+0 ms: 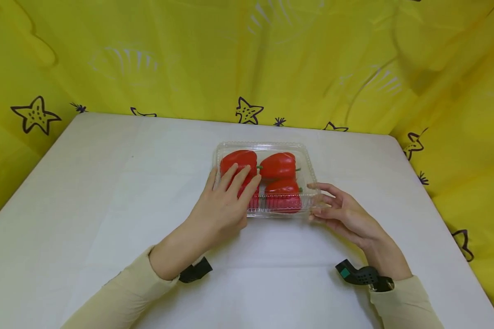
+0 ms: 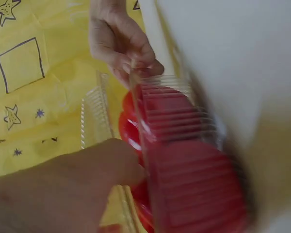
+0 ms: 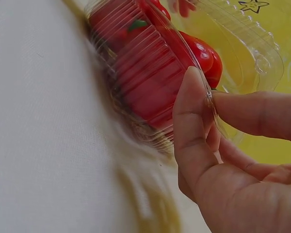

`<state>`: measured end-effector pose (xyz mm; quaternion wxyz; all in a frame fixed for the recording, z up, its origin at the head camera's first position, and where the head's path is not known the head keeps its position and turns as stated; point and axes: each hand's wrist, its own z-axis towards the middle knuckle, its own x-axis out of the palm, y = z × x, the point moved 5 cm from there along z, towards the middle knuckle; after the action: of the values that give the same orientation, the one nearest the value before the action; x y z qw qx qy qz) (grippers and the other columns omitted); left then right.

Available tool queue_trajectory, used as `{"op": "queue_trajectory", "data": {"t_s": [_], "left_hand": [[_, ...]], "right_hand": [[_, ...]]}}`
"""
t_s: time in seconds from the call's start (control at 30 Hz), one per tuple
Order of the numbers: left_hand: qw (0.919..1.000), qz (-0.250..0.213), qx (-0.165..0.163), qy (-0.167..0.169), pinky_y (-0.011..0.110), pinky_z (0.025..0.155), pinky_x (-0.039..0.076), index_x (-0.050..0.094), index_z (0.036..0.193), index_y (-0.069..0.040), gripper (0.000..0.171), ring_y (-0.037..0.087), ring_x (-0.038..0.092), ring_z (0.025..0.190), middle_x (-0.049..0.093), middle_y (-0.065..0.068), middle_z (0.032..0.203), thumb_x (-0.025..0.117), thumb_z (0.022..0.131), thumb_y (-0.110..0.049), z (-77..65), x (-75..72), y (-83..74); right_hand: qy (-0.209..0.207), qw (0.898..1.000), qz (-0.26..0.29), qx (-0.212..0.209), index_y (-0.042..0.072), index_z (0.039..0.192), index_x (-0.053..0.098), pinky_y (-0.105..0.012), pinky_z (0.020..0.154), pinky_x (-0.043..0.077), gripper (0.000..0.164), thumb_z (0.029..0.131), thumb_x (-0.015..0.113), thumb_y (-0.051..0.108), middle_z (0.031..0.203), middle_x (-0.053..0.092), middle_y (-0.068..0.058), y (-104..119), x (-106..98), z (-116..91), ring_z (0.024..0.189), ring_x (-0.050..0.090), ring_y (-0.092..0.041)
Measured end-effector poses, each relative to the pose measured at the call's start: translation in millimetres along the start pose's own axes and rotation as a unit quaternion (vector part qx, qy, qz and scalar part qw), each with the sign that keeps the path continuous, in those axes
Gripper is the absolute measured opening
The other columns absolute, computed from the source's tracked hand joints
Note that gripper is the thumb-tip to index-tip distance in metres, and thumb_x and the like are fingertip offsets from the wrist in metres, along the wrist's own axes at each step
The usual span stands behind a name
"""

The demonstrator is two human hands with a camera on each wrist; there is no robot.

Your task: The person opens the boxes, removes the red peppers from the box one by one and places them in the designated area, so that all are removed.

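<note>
A clear plastic clamshell box (image 1: pixel 267 145) sits on the white table with several red bell peppers (image 1: pixel 277 165) in it, their green stems pointing right. Over its left part my left hand (image 1: pixel 220 205) lies palm down, fingers spread across the front-left pepper, which it mostly covers; its thumb tip is hidden. My right hand (image 1: pixel 350 217) pinches the box's front right rim between thumb and fingers, plainly seen in the right wrist view. The clear lid (image 3: pixel 262 53) stands apart from the base on the far side. Ridged front walls blur the peppers in the left wrist view.
The white table (image 1: pixel 107 183) spreads around the box on every side. A yellow cloth (image 1: pixel 197 68) with drawn stars hangs behind the table and along its sides. Black straps (image 1: pixel 366 275) sit on both wrists, below beige sleeves.
</note>
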<state>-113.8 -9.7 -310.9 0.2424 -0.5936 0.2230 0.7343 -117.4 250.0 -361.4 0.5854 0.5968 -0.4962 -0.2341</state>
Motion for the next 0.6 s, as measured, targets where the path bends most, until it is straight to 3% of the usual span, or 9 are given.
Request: {"op": "queue_trajectory", "data": {"t_s": [0.13, 0.23, 0.33, 0.43, 0.6], "left_hand": [[0.9964, -0.064, -0.028, -0.049, 0.064, 0.115, 0.031, 0.037, 0.151, -0.009, 0.079, 0.042, 0.028, 0.147, 0.033, 0.019, 0.157, 0.072, 0.084, -0.03, -8.4, 2.7, 11.5], [0.985, -0.153, -0.06, -0.053, 0.059, 0.113, 0.037, 0.029, 0.154, -0.007, 0.092, 0.044, 0.017, 0.15, 0.02, 0.021, 0.162, 0.078, 0.08, -0.032, -13.3, 8.6, 21.5], [0.9603, -0.256, -0.106, -0.034, 0.052, 0.104, 0.048, 0.016, 0.158, -0.008, 0.106, 0.041, 0.019, 0.151, 0.007, 0.019, 0.166, 0.082, 0.079, -0.034, -17.6, 17.7, 32.2], [0.9319, -0.335, -0.136, -0.025, 0.051, 0.098, 0.052, 0.007, 0.159, -0.007, 0.114, 0.038, 0.019, 0.152, 0.003, 0.019, 0.166, 0.084, 0.078, -0.03, -19.4, 25.6, 40.9], [0.8976, -0.418, -0.13, -0.05, 0.049, 0.113, 0.04, 0.007, 0.157, -0.003, 0.113, 0.033, 0.023, 0.15, 0.019, 0.018, 0.161, 0.085, 0.077, -0.02, -15.0, 29.9, 47.8]], "right_hand": [[-0.005, 1.0, -0.016, 0.006, 0.004, 0.145, 0.034, -0.031, 0.088, 0.059, 0.052, 0.098, 0.051, -0.007, 0.108, 0.056, -0.004, 1.4, 0.0, -0.7, 0.09, 0.064, -0.015], [-0.015, 0.999, -0.044, 0.013, 0.003, 0.146, 0.032, -0.031, 0.087, 0.06, 0.054, 0.097, 0.054, -0.005, 0.104, 0.055, -0.004, 3.0, -0.1, -0.4, 0.088, 0.064, -0.015], [-0.035, 0.995, -0.091, 0.023, 0.002, 0.147, 0.029, -0.031, 0.087, 0.06, 0.057, 0.096, 0.056, -0.002, 0.107, 0.054, -0.007, 4.9, -0.2, -0.5, 0.088, 0.064, -0.016], [-0.056, 0.984, -0.168, 0.031, 0.001, 0.149, 0.027, -0.031, 0.087, 0.06, 0.062, 0.096, 0.059, 0.002, 0.118, 0.048, -0.014, 7.4, 1.2, -0.6, 0.092, 0.065, -0.017], [-0.099, 0.937, -0.333, 0.027, 0.009, 0.155, 0.022, -0.021, 0.087, 0.056, 0.076, 0.093, 0.067, 0.012, 0.135, 0.043, -0.019, 18.5, 6.5, -2.1, 0.113, 0.059, -0.024]]}}
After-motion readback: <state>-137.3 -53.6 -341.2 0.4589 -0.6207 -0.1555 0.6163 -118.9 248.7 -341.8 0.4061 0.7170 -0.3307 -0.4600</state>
